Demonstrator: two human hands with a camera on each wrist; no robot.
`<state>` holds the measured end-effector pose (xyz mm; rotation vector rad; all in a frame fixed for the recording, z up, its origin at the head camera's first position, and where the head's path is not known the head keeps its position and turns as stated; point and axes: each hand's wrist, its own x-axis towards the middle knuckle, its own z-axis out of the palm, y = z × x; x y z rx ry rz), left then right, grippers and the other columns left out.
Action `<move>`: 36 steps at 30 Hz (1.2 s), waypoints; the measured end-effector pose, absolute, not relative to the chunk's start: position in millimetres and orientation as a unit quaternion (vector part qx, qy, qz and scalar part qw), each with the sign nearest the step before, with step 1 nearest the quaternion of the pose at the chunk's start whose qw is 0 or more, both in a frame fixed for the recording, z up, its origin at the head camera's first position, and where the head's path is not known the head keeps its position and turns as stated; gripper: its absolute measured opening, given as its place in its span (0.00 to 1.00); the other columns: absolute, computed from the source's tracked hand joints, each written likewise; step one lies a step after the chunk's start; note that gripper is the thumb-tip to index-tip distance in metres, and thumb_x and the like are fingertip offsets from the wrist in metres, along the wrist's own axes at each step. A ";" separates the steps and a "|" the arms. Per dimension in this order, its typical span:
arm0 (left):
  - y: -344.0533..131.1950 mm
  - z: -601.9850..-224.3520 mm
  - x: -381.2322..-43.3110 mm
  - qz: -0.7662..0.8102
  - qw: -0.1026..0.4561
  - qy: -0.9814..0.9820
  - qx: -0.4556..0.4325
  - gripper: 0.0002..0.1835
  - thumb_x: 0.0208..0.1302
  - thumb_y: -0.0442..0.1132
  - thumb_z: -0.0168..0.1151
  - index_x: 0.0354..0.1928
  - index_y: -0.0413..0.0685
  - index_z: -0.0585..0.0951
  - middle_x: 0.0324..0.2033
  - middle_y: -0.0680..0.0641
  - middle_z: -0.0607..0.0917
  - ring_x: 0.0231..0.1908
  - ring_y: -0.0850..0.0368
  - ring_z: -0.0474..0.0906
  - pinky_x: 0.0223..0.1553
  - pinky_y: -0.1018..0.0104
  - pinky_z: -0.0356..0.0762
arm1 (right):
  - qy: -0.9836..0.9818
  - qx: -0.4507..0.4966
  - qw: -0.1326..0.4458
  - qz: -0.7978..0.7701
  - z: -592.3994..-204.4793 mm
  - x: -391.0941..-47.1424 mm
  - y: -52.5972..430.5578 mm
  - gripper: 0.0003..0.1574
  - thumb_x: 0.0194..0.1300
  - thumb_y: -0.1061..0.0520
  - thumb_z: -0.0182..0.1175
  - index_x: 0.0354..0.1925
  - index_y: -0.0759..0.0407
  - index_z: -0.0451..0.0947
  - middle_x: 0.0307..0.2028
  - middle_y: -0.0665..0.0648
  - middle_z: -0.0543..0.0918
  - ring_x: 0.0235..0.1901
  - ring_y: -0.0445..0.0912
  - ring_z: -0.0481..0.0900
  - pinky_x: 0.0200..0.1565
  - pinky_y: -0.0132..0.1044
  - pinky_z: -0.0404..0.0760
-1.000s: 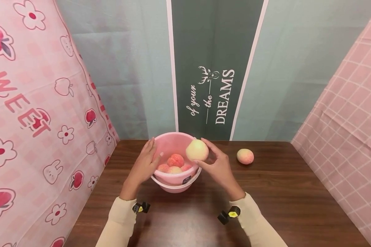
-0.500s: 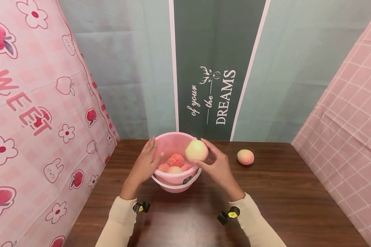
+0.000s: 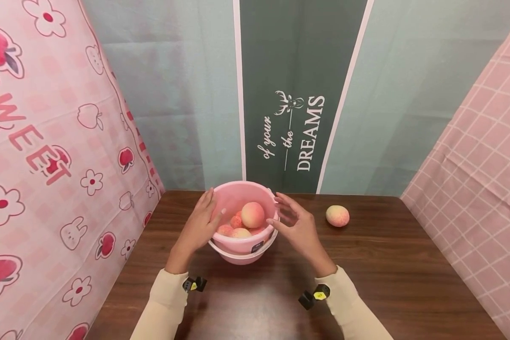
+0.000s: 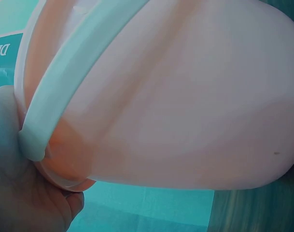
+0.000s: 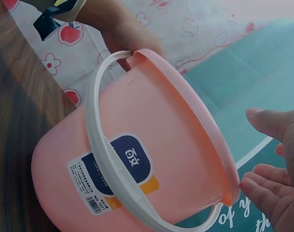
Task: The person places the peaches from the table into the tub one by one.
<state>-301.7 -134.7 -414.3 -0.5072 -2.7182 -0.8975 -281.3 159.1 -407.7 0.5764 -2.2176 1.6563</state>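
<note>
A pink bucket (image 3: 231, 196) with a white handle (image 5: 93, 111) stands at the back of the table, and several peaches (image 3: 240, 233) lie inside. One larger peach (image 3: 252, 215) is on top of the others, towards the right side. My left hand (image 3: 199, 222) grips the bucket's left rim, thumb over the inside and fingers along the outside. At the right rim my right hand (image 3: 297, 226) has spread, bent fingers with nothing between them. Its fingertips are at the rim in the right wrist view. Another peach (image 3: 337, 216) lies on the table to the right.
The brown wooden table (image 3: 391, 264) ends at a green cloth backdrop (image 3: 187, 118). A pink printed cloth (image 3: 68, 198) hangs on the left and a pink checked cloth (image 3: 471, 170) on the right. The bucket's side carries a label (image 5: 130, 159).
My right hand has let go of the peach it held over the right rim, and that peach is now inside the bucket on the others. The left hand has stayed in place.
</note>
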 end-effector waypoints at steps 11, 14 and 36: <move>-133.2 -415.3 -302.5 -0.306 0.125 -0.926 -0.180 0.36 0.77 0.50 0.52 0.76 0.32 0.59 0.79 0.38 0.52 0.78 0.41 0.46 0.73 0.41 0.52 | -0.769 0.199 0.164 0.585 -408.1 -283.6 165.4 0.39 0.57 0.54 0.78 0.66 0.46 0.77 0.61 0.60 0.82 0.58 0.55 0.82 0.54 0.44 0.81; -134.2 -415.2 -302.0 -0.307 0.126 -0.926 -0.180 0.37 0.78 0.51 0.51 0.76 0.32 0.58 0.79 0.38 0.52 0.78 0.40 0.46 0.73 0.41 0.52 | -0.771 0.198 0.165 0.582 -407.5 -283.4 167.8 0.39 0.57 0.53 0.77 0.66 0.45 0.77 0.60 0.55 0.82 0.59 0.55 0.81 0.54 0.43 0.81; -135.8 -416.4 -303.9 -0.308 0.127 -0.925 -0.182 0.37 0.78 0.51 0.51 0.75 0.31 0.59 0.78 0.36 0.53 0.78 0.41 0.45 0.74 0.43 0.50 | -0.787 0.150 0.230 0.553 -395.7 -265.6 179.3 0.35 0.55 0.68 0.75 0.62 0.66 0.78 0.57 0.69 0.82 0.56 0.65 0.80 0.54 0.57 0.79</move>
